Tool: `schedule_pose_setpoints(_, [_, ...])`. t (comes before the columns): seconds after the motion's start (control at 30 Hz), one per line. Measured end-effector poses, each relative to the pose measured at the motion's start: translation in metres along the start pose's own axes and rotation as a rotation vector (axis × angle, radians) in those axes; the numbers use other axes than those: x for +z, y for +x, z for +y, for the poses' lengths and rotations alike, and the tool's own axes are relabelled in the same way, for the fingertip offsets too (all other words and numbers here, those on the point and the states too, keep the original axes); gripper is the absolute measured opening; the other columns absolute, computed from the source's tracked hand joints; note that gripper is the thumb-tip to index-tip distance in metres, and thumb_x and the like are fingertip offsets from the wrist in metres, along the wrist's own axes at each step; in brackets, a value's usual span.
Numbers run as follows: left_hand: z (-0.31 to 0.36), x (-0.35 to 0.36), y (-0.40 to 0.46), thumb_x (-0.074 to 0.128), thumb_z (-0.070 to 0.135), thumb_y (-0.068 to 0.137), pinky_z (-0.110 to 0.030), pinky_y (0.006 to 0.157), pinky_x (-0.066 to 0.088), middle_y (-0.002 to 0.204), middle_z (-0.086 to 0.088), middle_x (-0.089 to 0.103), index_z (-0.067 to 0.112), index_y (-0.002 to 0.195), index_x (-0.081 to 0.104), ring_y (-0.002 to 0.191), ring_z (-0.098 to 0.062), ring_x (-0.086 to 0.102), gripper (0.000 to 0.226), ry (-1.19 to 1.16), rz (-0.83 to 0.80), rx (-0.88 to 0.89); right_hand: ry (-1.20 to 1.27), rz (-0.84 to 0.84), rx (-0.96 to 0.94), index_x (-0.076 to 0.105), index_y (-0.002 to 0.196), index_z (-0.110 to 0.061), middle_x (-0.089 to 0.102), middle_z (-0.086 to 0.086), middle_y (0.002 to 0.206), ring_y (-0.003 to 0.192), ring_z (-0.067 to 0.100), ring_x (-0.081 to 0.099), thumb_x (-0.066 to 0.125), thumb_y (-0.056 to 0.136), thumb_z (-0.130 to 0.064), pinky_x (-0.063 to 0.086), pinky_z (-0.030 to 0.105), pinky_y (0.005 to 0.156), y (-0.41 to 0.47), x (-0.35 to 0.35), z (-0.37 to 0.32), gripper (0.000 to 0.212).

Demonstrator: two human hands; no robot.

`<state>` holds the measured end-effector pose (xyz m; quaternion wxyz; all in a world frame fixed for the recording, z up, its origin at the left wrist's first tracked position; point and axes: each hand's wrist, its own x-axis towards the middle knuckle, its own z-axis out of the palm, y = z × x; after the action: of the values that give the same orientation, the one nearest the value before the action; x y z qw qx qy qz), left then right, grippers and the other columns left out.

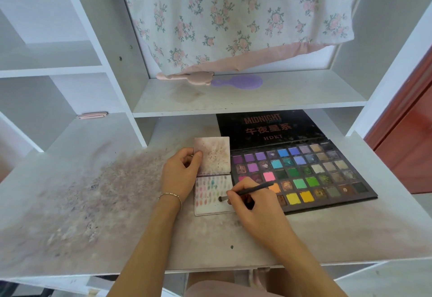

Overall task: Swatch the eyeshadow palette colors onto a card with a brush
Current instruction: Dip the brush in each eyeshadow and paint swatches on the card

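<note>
Right hand: the right hand [253, 205] is pinching a slim dark-handled makeup brush [247, 191] between thumb and curled fingers, low on the handle, the handle slanting up to the right over the palette
Brush tip: the dark bristle head is touching the lower leaf of the card, at its right side, just beside the rows of swatches
Left hand: the left hand [181, 172] is gripping the left edge of the card's upper leaf, thumb lying on its face and fingers curled behind, a thin beaded bracelet [170, 195] sitting on the wrist
Card: the small white folded swatch card [211, 193] is lying just left of the palette, touching its left edge; the lower leaf is carrying rows of small pink, red, green and teal smudges, the upper leaf is standing raised and is blotched with brownish powder
Palette: the large black open eyeshadow palette [301, 172] is lying flat on the white powder-stained desk surface [117, 203], with purples and blues in the far rows, greens in the middle, yellows and orange nearest; its black lid with red lettering is lying back under the shelf
Behind the palette: on the shelf above it, a pink bear-headed handle [187, 77] and a lilac plastic hairbrush [240, 82] are lying end to end, with a white floral cloth with a pink hem [233, 16] hanging over them
Left of the palette: grey-pink powder dust is spreading across the desk well beyond the card
</note>
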<state>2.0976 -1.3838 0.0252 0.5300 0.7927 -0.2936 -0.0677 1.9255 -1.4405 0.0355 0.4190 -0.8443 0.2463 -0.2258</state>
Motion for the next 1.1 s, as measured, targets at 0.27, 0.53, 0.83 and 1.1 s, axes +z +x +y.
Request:
schedule_pose_setpoints(0.27, [-0.0006,0.0004,0.0004,0.055,0.03,0.088,-0.023,0.066,0.05,0.075,0.015,0.061,0.022,0.09,0.062,0.073,-0.005,0.059,0.011,0.029,-0.006,0.0,-0.012,-0.005,-0.008,0.053,0.084,-0.031,0.066,-0.009,0.081,0.076,0.005,0.061,0.055,0.088,-0.027,0.053,0.027,0.069,0.0011,0.001,0.0002,0.006])
schedule_pose_setpoints(0.53, [-0.003,0.0003,0.0013,0.054,0.032,0.088,-0.023,0.066,0.051,0.073,0.018,0.06,0.029,0.087,0.059,0.071,-0.004,0.059,0.006,0.049,-0.009,0.016,-0.025,-0.005,-0.005,0.054,0.085,-0.032,0.063,-0.014,0.081,0.076,0.002,0.059,0.055,0.088,-0.027,0.05,0.02,0.068,0.0022,0.0023,0.0015,0.006])
schedule_pose_setpoints(0.83, [-0.0026,0.0009,0.001,0.054,0.032,0.089,-0.02,0.063,0.049,0.071,0.02,0.058,0.03,0.086,0.058,0.069,-0.003,0.057,0.006,0.062,-0.007,0.017,-0.035,-0.001,-0.01,0.056,0.085,-0.029,0.062,-0.013,0.08,0.075,0.003,0.058,0.055,0.088,-0.027,0.047,0.017,0.066,0.0022,0.0021,0.0023,0.003])
schedule_pose_setpoints(1.1, [-0.0028,0.0006,0.0011,0.054,0.03,0.089,-0.026,0.065,0.051,0.073,0.011,0.062,0.021,0.09,0.063,0.071,-0.01,0.06,0.013,0.048,-0.01,0.017,-0.042,0.001,-0.014,0.058,0.087,-0.027,0.063,-0.011,0.082,0.078,0.002,0.059,0.055,0.088,-0.027,0.049,0.019,0.069,0.0025,0.0026,0.0026,0.002])
